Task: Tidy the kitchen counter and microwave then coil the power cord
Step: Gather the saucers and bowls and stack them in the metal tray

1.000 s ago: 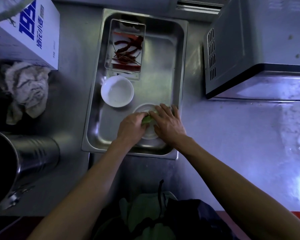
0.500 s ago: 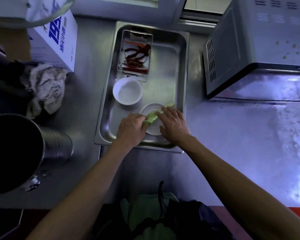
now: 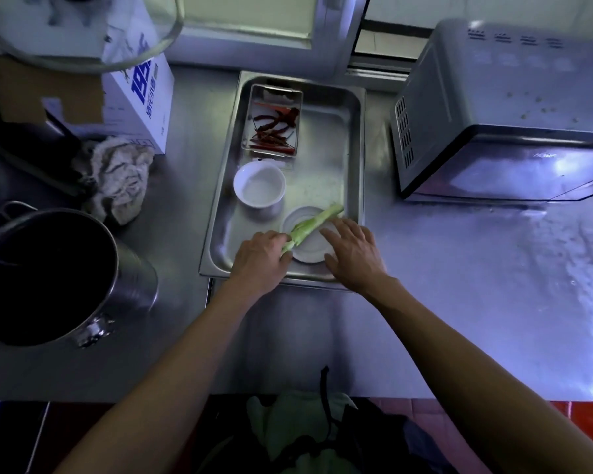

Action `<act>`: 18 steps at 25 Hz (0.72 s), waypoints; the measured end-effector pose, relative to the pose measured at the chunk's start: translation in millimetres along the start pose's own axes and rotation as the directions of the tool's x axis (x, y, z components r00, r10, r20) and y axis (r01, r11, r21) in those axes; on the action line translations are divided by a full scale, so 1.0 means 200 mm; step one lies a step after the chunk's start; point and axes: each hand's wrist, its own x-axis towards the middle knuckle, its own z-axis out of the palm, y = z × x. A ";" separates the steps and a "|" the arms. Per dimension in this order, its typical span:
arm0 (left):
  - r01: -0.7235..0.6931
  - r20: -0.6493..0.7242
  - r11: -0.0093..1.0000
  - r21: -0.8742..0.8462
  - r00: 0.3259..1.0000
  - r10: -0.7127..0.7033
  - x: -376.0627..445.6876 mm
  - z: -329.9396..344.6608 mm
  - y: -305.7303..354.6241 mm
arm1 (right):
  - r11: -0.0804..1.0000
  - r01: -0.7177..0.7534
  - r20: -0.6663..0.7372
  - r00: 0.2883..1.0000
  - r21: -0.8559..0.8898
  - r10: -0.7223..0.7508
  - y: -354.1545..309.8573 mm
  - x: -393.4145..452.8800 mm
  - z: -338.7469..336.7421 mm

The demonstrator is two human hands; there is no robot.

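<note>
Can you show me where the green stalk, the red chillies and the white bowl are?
green stalk (image 3: 317, 221): head view, middle of the stalk.
red chillies (image 3: 275, 129): head view, centre of the pile.
white bowl (image 3: 259, 185): head view, inside bottom.

My head view is dim with a blue-violet cast. Light enters from the window (image 3: 254, 18) at twelve o'clock. Harsh glare blows out the counter (image 3: 493, 268) toward four o'clock and streaks the microwave (image 3: 514, 159) door at two. The pot (image 3: 42, 275) at nine o'clock is nearly black inside. Edges bow wide-angle; the glass bowl (image 3: 83, 35) at eleven blurs.
</note>
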 end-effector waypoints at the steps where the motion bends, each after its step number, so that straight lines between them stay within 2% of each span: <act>1: -0.001 -0.008 1.000 0.009 1.000 0.001 -0.01 -0.01 0.04 | 1.000 -0.004 -0.012 1.000 0.010 0.004 0.02 -0.03 -0.02; 5: -0.052 -0.028 0.996 0.065 0.998 0.054 -0.08 0.00 0.28 | 0.992 -0.039 -0.040 0.998 0.121 0.044 0.15 -0.26 -0.08; 10: -0.173 -0.027 0.981 0.087 0.984 0.176 -0.18 0.08 0.71 | 0.961 -0.136 -0.096 0.982 0.243 0.163 0.41 -0.67 -0.12; 15: -0.339 0.031 0.928 0.157 0.940 0.339 -0.29 0.26 1.19 | 0.911 -0.244 -0.179 0.932 0.333 0.315 0.74 -1.15 -0.11; 18: -0.403 0.073 0.902 0.152 0.915 0.396 -0.36 0.37 1.42 | 0.876 -0.313 -0.181 0.900 0.368 0.398 0.91 -1.43 -0.07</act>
